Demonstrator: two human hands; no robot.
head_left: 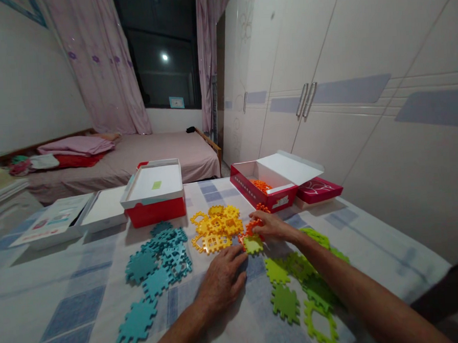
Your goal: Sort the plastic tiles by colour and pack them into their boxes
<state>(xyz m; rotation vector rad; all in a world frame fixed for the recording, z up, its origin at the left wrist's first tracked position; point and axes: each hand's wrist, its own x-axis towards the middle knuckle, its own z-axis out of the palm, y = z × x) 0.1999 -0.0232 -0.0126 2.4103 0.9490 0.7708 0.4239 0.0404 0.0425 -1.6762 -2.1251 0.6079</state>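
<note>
My left hand (pixel 224 278) rests on the tablecloth with its fingers loosely stretched, fingertips beside a yellow-green toothed tile (pixel 253 245). Over a few orange toothed pieces (pixel 251 226) reaches my right hand (pixel 269 225), its fingers curled down onto one of them; the thumb is partly hidden. A heap of yellow interlocking pieces (pixel 217 226) lies just beyond my left hand. Teal toothed tiles (pixel 142 265) spread out to the left. Under and beside my right forearm are green tiles (pixel 285 301), some covered by the arm.
An open dark-red box (pixel 248 183) with orange pieces inside stands at the back right, against a crimson lid (pixel 320 190). A red and white box (pixel 156 208) stands back left, near shallow white trays (pixel 104 209). Behind the table are a bed (pixel 162 149) and wardrobe (pixel 345 47).
</note>
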